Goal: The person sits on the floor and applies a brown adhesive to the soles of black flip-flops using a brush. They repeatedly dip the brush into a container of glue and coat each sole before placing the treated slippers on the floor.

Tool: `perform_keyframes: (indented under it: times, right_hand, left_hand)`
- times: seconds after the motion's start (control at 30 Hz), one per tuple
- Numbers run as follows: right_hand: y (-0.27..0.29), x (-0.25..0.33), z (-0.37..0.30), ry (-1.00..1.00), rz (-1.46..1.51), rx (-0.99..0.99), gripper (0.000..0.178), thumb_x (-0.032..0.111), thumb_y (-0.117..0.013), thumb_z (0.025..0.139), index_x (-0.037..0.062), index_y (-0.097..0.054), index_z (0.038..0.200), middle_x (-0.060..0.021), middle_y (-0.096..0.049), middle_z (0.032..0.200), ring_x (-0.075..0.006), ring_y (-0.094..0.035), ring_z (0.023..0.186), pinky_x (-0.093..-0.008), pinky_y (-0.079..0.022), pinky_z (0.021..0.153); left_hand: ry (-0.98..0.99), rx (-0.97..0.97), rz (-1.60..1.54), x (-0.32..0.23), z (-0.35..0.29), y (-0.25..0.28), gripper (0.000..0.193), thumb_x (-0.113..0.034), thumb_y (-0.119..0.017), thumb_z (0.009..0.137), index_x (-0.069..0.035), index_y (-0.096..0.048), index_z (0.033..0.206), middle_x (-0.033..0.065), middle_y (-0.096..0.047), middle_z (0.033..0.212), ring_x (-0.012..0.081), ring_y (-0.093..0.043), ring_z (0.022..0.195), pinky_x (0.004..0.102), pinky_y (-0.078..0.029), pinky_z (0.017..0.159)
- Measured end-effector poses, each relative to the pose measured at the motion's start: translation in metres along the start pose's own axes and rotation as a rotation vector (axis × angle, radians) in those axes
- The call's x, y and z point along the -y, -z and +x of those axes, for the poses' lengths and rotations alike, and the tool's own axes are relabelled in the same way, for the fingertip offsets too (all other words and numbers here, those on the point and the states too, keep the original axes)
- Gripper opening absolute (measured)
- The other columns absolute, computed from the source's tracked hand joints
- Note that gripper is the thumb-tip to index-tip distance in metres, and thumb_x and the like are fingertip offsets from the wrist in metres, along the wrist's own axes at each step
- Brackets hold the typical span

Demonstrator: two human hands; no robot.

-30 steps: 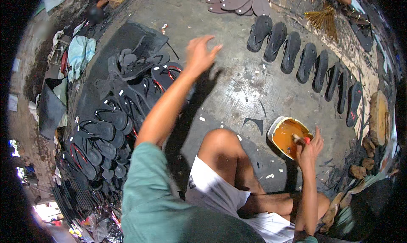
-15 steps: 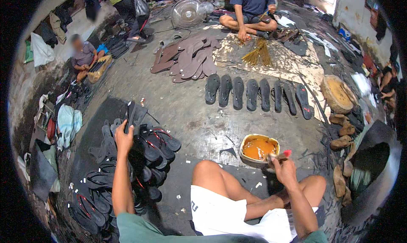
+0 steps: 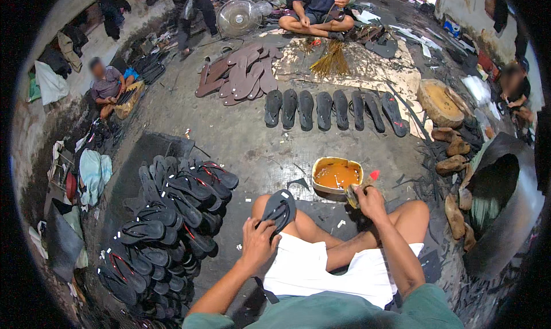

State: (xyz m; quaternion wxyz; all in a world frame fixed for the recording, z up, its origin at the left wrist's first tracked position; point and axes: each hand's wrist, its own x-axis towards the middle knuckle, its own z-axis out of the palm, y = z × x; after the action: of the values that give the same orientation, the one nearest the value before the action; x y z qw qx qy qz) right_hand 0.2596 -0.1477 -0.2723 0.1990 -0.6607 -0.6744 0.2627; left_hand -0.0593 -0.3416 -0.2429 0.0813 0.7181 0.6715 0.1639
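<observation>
A black flip-flop (image 3: 282, 205) is in my left hand (image 3: 259, 243), held over my left knee with its strap side in sight and my fingers closed round its lower end. My right hand (image 3: 371, 203) grips a brush (image 3: 351, 197) whose red tip sticks out above my fingers. The brush's dark, glue-stained end is at the near right corner of a pale tub (image 3: 317, 183) of orange glue. To my left lies a big heap of black flip-flops (image 3: 146, 230), a few with red-trimmed straps.
A row of black soles (image 3: 306, 111) lies ahead, with brown soles (image 3: 247, 76) stacked behind it. A round wooden block (image 3: 439, 102) and wooden shoe lasts (image 3: 453, 164) stand at the right. Other people sit around, one (image 3: 317, 8) straight ahead near a fan (image 3: 238, 16).
My left hand has come away from the heap at the left to my left knee, bringing a flip-flop with it. The right hand stays beside the glue tub with the brush.
</observation>
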Motion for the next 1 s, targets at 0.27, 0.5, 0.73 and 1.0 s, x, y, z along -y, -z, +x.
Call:
perform_keyframes:
  times: [0.27, 0.5, 0.73, 1.0]
  right_hand:
    - [0.027, 0.0, 0.009, -0.153, 0.949, 0.119, 0.039, 0.037, -0.061, 0.099, 0.0, -0.071, 0.104, -0.0108, -0.072, 0.1, -0.0207, -0.068, 0.091, -0.0369, -0.052, 0.081]
    - [0.121, 0.092, -0.044, 0.063, 1.363, 0.051, 0.036, 0.031, -0.067, 0.097, 0.0012, -0.069, 0.117, -0.0053, -0.071, 0.108, -0.0126, -0.066, 0.096, -0.0296, -0.051, 0.087]
    - [0.11, 0.104, -0.06, 0.364, 0.804, -0.043, 0.027, 0.022, -0.072, 0.093, 0.002, -0.073, 0.111, -0.004, -0.072, 0.105, -0.0122, -0.064, 0.095, -0.0279, -0.05, 0.077]
    - [0.109, 0.116, -0.093, 0.769, 0.656, 0.008, 0.019, 0.017, -0.071, 0.091, 0.0054, -0.074, 0.106, -0.0118, -0.072, 0.096, -0.0228, -0.069, 0.087, -0.035, -0.053, 0.076]
  left_hand:
    - [-0.221, 0.282, 0.005, 0.035, 0.068, -0.013, 0.052, -0.036, -0.058, 0.099, -0.004, -0.056, 0.139, 0.0248, -0.045, 0.15, 0.0417, -0.029, 0.146, 0.0457, -0.026, 0.12]
    - [0.315, 0.06, -1.399, -0.021, 0.062, -0.01, 0.04, -0.033, -0.048, 0.106, -0.003, -0.059, 0.131, 0.0115, -0.064, 0.121, 0.0226, -0.062, 0.108, 0.0321, -0.049, 0.093]
    - [0.427, 0.262, -2.153, -0.116, 0.053, 0.007, 0.047, -0.041, -0.037, 0.108, -0.007, -0.049, 0.138, 0.0104, -0.068, 0.113, 0.0195, -0.07, 0.09, 0.0315, -0.06, 0.077]
    - [0.323, 0.348, -2.318, -0.125, 0.066, 0.019, 0.046, -0.037, -0.034, 0.109, -0.006, -0.044, 0.142, 0.0121, -0.064, 0.121, 0.0211, -0.069, 0.099, 0.0339, -0.059, 0.083]
